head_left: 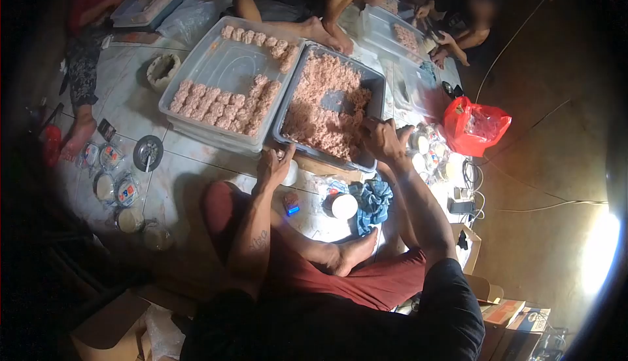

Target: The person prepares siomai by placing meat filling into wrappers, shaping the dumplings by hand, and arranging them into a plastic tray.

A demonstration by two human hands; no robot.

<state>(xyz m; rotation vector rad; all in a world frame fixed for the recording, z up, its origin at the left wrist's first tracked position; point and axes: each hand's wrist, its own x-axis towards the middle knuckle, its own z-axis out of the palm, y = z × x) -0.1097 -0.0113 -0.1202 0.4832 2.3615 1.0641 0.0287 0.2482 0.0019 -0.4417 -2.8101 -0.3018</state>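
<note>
A grey plastic tub (pixel 378 102) in front of me holds loose, pinkish minced mixture (pixel 320 122), with a bare patch near its middle. My left hand (pixel 275 164) is at the tub's near left corner, fingers curled; whatever they close on is too small to make out. Beside it is a white round object (pixel 290 173). Over the tub's right rim, my right hand (pixel 387 142) bends with curled fingers, their tips partly hidden. To the left, a clear plastic tray (pixel 216 63) carries rows of shaped pink clumps (pixel 216 106) along its near side and some at the far edge.
Wrapped round packs (pixel 118 178) and an ashtray (pixel 148 153) lie on the tiled floor at left. Near my feet are a blue cloth (pixel 373 207), a white round lid (pixel 344 206) and a lighter (pixel 292 210). A red bag (pixel 476 125) stands right. Other people sit around further trays (pixel 386 27).
</note>
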